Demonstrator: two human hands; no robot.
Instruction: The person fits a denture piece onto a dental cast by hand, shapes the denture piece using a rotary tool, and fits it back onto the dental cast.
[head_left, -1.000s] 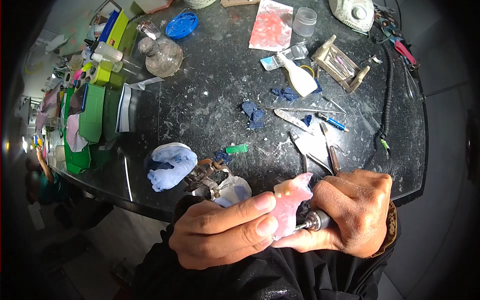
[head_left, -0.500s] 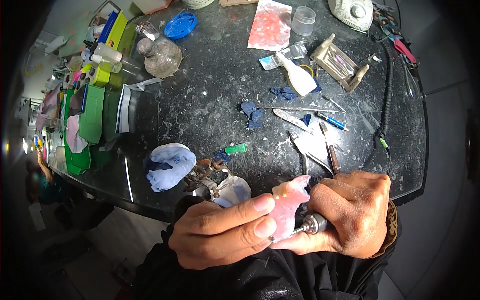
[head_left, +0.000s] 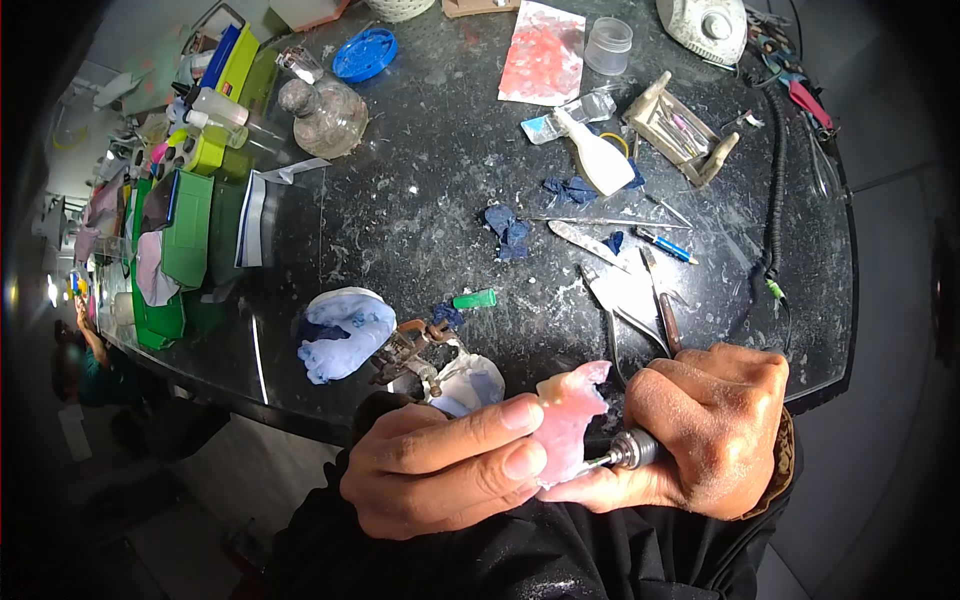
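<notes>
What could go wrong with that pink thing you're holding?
The metal bit of the tool sits close to the thumb of the right hand, so a slip might nick it. The pink piece has a jagged edge that could chip. The left hand has its fingertips on the piece, so it might slip free.

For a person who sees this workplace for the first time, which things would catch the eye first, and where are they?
Probably the pink piece at the bottom centre, held by the left hand, with a metal-nosed tool in the right hand pointing at its lower edge. Next might come the pale blue mass on the dark table, beyond the left hand, and the round blue lid toward the top left.
</notes>
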